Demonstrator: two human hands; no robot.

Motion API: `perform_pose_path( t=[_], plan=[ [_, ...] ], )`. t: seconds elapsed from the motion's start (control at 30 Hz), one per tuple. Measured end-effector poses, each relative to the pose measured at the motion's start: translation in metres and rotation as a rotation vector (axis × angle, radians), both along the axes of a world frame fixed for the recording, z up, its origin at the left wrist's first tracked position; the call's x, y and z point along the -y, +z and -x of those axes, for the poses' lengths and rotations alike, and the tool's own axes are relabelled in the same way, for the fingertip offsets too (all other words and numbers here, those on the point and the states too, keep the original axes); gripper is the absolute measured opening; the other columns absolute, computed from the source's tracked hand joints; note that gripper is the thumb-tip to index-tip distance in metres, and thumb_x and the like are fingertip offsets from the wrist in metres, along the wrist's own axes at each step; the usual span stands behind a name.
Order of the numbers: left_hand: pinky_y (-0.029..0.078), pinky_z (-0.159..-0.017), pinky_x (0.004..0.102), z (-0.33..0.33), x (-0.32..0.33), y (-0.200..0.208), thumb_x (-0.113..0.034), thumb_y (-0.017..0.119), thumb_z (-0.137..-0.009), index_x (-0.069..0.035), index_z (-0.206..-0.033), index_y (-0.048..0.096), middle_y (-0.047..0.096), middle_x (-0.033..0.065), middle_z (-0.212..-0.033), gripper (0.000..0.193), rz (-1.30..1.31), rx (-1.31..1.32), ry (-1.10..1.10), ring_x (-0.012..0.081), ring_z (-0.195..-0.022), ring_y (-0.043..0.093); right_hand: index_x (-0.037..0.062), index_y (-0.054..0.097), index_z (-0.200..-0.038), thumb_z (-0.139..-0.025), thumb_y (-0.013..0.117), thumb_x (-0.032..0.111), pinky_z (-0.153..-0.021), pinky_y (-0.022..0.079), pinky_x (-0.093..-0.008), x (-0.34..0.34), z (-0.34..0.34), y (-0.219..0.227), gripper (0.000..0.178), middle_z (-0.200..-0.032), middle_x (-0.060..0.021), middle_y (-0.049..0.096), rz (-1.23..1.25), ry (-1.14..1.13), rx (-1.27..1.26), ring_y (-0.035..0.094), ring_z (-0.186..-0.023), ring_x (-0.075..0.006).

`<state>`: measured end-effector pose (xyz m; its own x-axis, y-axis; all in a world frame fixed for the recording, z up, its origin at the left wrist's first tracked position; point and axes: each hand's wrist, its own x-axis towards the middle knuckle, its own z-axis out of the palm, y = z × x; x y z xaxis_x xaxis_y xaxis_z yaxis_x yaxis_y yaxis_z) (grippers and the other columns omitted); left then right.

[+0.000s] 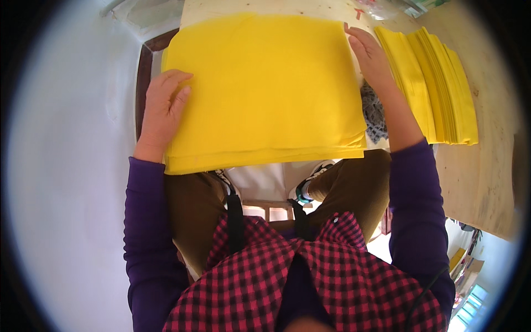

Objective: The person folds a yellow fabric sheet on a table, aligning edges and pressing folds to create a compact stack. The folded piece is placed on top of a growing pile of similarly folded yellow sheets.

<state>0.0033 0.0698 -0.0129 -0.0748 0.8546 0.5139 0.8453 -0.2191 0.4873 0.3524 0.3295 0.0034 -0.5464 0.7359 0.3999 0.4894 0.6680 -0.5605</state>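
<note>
A stack of yellow fabric sheets (265,83) lies in front of me, its near edge slightly uneven and reaching over my knees. At its left side my left hand (166,99) rests with bent fingers and thumb apart, the fingertips touching the top sheet. My right hand (370,58) reaches to the far right corner of the stack, fingers stretched along the edge and thumb apart from them. Part of that hand's fingers is hidden from view.
To the right, a pile of folded yellow fabric (437,88) lies on the pale wooden table (470,171). Dark grey tangled material (373,113) sits between the stack and my right forearm. Clear plastic (381,8) lies at the far edge. A white surface (77,166) runs along my left.
</note>
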Motion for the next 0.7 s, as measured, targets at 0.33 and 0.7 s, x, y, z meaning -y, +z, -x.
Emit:
perform_pose_path(
  t=[0.33,0.7],
  plan=[
    [0.046,-0.084,0.0388,0.013,-0.014,0.007,-0.015,0.055,-0.094,0.001,-0.100,0.062,0.062,0.0156,-0.099,0.018,0.118,-0.038,-0.131,0.0342,-0.096,0.057,0.0001,0.061,-0.111,-0.097,0.052,0.026,-0.097,0.042,-0.0387,0.030,-0.001,-0.012,0.031,-0.114,-0.0170,0.060,-0.129,0.098,0.185,0.054,-0.110,-0.0335],
    [0.045,-0.087,0.0387,0.021,-0.001,-0.003,-0.017,0.052,-0.096,-0.001,-0.104,0.062,0.063,0.0145,-0.103,0.021,0.137,-0.059,-0.117,0.0326,-0.100,0.057,-0.0002,0.061,-0.116,-0.097,0.051,0.027,-0.100,0.040,-0.0390,0.064,-0.013,-0.011,0.034,-0.118,-0.0185,0.060,-0.140,0.110,0.213,0.053,-0.114,-0.0345]
  ],
)
